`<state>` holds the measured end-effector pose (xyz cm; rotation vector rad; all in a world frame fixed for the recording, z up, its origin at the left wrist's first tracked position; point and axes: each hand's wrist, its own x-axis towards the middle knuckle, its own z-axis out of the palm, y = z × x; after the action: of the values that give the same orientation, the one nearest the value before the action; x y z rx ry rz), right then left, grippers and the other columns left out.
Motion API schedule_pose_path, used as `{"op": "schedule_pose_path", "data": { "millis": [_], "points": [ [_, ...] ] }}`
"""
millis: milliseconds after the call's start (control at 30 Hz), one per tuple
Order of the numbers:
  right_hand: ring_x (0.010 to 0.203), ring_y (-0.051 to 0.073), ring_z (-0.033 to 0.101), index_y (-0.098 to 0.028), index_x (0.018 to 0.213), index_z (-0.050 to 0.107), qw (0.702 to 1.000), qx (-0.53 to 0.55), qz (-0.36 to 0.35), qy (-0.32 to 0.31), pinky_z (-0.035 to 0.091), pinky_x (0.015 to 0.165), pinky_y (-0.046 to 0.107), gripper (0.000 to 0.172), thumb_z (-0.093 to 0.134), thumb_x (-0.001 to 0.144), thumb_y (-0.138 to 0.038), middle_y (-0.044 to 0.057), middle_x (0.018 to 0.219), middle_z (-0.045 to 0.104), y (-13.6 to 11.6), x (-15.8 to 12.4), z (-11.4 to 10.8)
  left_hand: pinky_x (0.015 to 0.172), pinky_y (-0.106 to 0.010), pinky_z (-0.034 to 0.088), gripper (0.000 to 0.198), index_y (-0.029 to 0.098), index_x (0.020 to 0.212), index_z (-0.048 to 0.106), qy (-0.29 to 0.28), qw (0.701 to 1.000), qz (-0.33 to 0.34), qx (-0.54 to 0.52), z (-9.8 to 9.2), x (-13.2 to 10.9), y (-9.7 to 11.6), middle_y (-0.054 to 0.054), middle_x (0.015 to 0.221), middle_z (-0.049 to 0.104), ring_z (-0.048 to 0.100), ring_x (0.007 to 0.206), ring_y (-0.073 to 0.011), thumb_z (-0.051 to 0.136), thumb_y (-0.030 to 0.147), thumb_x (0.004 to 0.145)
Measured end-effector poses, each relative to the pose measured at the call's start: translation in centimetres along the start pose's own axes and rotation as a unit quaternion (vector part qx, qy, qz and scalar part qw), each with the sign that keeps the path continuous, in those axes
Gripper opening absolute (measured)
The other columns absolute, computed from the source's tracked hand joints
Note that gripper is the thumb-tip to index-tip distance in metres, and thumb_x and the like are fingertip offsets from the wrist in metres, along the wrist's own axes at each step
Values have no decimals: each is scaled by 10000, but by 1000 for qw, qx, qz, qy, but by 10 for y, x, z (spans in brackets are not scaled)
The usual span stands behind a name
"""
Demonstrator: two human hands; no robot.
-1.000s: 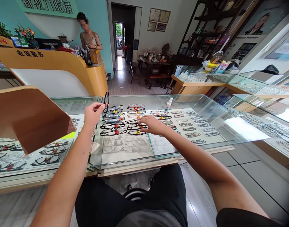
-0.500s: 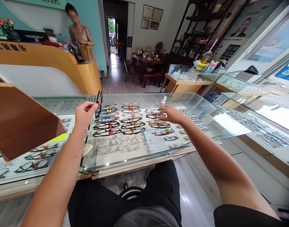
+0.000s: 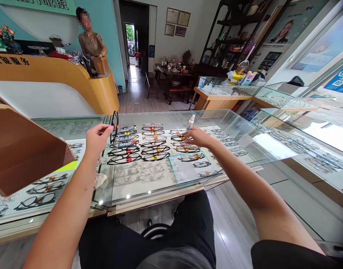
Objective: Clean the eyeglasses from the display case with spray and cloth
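My left hand (image 3: 96,139) pinches a pair of black-framed eyeglasses (image 3: 114,127), held on end above the left edge of the glass display case (image 3: 138,190). Over the third column of frames is my right hand (image 3: 198,137), its fingers bent downward and slightly apart. Black eyeglasses (image 3: 178,138) lie right at those fingertips; whether they touch is unclear. Several more glasses with red and yellow tags lie in rows on the glass, among them a black pair (image 3: 124,159) and another (image 3: 156,157). A small white bottle (image 3: 191,122) stands just behind my right hand.
A brown cardboard box (image 3: 28,153) juts in at the left, close to my left forearm. A teal-edged clear sheet (image 3: 185,173) lies front right, with glasses on or under it. Behind a yellow counter (image 3: 104,89) stands a person (image 3: 90,45).
The view has shifted slightly, moving the case a little left in the picture. Both my hands keep nearly the same places over the glasses. The person's hands at the counter have shifted.
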<state>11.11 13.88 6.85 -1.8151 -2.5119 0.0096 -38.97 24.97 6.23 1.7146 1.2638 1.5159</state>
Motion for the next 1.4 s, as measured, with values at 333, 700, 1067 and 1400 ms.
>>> {"op": "schedule_pose_path", "data": {
  "millis": [333,700,1067,1400],
  "points": [
    [1268,337,746,-273,1058,917,1000,11,9,6,594,1075,479,147,779,1007,-260,66,1392,850,3,17,9,782,-328,555,272,221,897,832,-3,1000,0,4,0,0,0,-52,893,805,692,815,-205,782,474,812],
    [1220,323,728,-283,1050,925,1000,-3,27,-1,570,1060,471,193,744,990,-256,40,1439,833,8,46,8,782,-330,533,295,224,885,831,-2,1000,-6,-2,0,0,-1,-51,894,805,673,812,-203,788,501,791],
    [1286,364,734,-244,1073,921,998,-8,67,-2,592,1087,500,198,747,991,-195,71,1461,822,-4,62,-1,787,-324,534,281,220,899,824,-4,1000,-15,12,-1,-2,5,-45,897,805,670,821,-201,778,480,805],
    [1368,372,719,-285,1040,898,996,87,-32,4,544,1179,564,169,807,1001,-421,72,1469,813,-37,-45,-22,781,-307,510,293,140,958,834,-11,1000,-10,0,-2,-3,9,-35,900,807,624,814,-170,785,414,867]
  ]
}}
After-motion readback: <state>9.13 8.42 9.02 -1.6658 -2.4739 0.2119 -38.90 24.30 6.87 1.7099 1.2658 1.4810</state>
